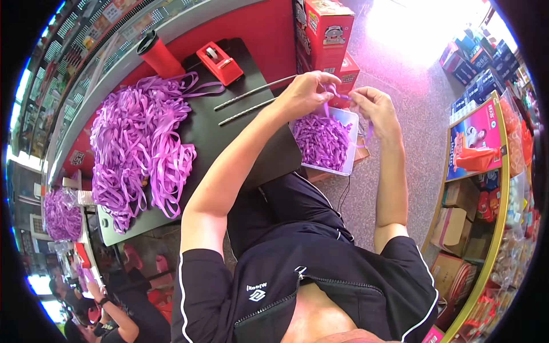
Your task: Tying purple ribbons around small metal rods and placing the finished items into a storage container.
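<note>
Both of my hands are raised over a white plastic tub [355,137], at the table's right edge. A thin purple ribbon [338,95] runs between them, looped near the left fingers, with a loose end hanging below the right hand. My left hand [309,92] is closed in a pinch on the ribbon. With thumb and fingertips, my right hand [377,112] grips the same ribbon. Many short purple ribbon pieces [322,143] fill the tub. A large heap of long purple ribbons [140,143] lies on the left of the dark table [251,157].
Two ridged metal rods [247,115] stick out across the table beneath my left forearm. Behind them are a red tape dispenser [222,64] and a red tumbler [160,56]. Red boxes [327,37] stand beyond the tub. Shelves [483,251] line the right; another person [117,317] is at lower left.
</note>
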Demonstrator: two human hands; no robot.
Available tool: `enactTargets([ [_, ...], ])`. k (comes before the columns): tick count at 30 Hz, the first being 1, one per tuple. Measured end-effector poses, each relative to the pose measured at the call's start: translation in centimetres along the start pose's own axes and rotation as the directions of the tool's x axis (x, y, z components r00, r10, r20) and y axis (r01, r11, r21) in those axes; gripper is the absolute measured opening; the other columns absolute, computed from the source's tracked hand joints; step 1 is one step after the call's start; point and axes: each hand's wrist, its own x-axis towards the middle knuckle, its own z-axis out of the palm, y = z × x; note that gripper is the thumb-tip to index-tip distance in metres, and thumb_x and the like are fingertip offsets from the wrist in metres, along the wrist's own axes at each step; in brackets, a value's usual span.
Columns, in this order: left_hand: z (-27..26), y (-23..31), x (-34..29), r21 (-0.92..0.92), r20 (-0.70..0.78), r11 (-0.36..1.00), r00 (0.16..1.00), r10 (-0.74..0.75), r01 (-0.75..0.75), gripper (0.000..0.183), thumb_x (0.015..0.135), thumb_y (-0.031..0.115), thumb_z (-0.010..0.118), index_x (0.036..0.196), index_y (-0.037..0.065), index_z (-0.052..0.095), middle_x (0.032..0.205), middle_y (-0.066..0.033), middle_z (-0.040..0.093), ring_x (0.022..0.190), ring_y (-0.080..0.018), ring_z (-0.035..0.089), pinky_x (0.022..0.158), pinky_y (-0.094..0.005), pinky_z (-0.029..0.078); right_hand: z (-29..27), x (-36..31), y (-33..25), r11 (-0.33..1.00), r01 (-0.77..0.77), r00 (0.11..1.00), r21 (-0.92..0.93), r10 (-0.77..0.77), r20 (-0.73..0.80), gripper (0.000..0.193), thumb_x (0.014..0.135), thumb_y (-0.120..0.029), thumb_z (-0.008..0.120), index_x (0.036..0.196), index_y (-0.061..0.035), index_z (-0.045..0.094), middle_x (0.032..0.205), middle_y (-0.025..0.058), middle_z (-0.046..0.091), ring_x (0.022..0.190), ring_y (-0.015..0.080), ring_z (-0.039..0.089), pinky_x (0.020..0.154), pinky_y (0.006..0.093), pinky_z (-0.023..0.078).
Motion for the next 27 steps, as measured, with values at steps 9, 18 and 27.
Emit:
enactTargets([
  [9,-5.0,-5.8,1.5,-0.054,-0.523,0.995,0.846,-0.102,0.087,0.026,0.088,0.004,0.06,0.113,-0.003,0.062,0.101,-0.012,0.067,0.096,-0.0155,0.064,0.084,-0.0247,0.05,5.2,8.9,5.9,0.827,0.098,0.988,0.554,-0.016,-0.152,0.02,0.087,-0.011,0.065,0.103,0.0006,0.064,0.09,0.0085,0.069,0.082,0.0111,0.066,0.065,0.0188,0.049],
  [18,-6.0,-8.0,-0.5,0.15,-0.776,0.987,0.626,0.077,0.063,0.016,0.087,0.011,0.062,0.1,0.003,0.068,0.088,-0.0065,0.069,0.078,-0.0096,0.063,0.072,-0.0248,0.049,8.3,12.5,2.7,0.901,0.061,0.993,0.43,-0.098,0.066,0.022,0.087,-0.009,0.065,0.106,0.0017,0.065,0.096,0.0109,0.07,0.089,0.0134,0.066,0.081,0.0218,0.05],
  [27,-6.0,-7.5,-0.7,0.118,-0.579,0.992,0.815,0.027,0.051,0.017,0.084,0.015,0.065,0.092,0.001,0.068,0.079,-0.0043,0.068,0.071,-0.0096,0.062,0.069,-0.0248,0.049,8.7,11.4,5.6,0.902,0.0,0.986,0.432,-0.072,0.151,0.021,0.089,-0.011,0.063,0.106,0.0018,0.065,0.097,0.0117,0.07,0.072,0.0073,0.061,0.067,0.0183,0.05],
])
